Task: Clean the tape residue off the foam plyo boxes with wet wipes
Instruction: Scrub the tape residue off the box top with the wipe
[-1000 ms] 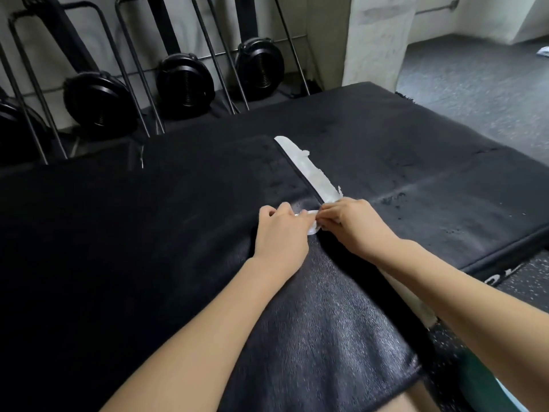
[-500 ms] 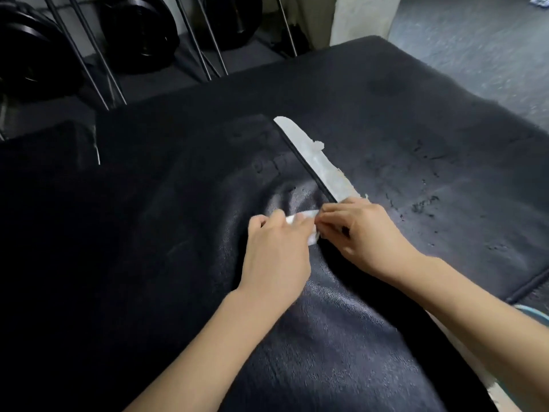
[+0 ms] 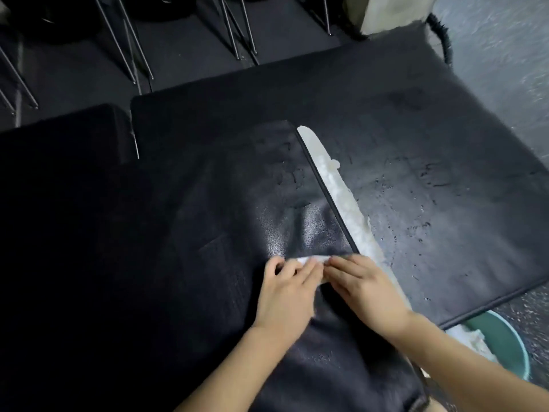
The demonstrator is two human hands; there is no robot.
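A black foam plyo box [image 3: 416, 150] fills most of the view, its top damp and speckled. A long white strip of tape residue [image 3: 341, 194] runs along the seam of a raised black flap [image 3: 267, 203]. At the strip's near end, my left hand [image 3: 288, 295] and my right hand [image 3: 365, 289] meet fingertip to fingertip. Between them sits a small crumpled white wet wipe [image 3: 312, 260], pinched by both hands and pressed against the flap's edge. Most of the wipe is hidden under my fingers.
A second black box [image 3: 59, 138] sits at the left, separated by a narrow gap. Thin metal rack legs [image 3: 127, 46] stand behind the boxes. A teal basin [image 3: 505, 340] holding white scraps rests on the floor at the lower right. A pale pillar [image 3: 392, 10] rises at the back.
The camera has tilted down and closer over the box. Both hands stay joined on the wipe at the strip's near end, shifting only slightly along the seam.
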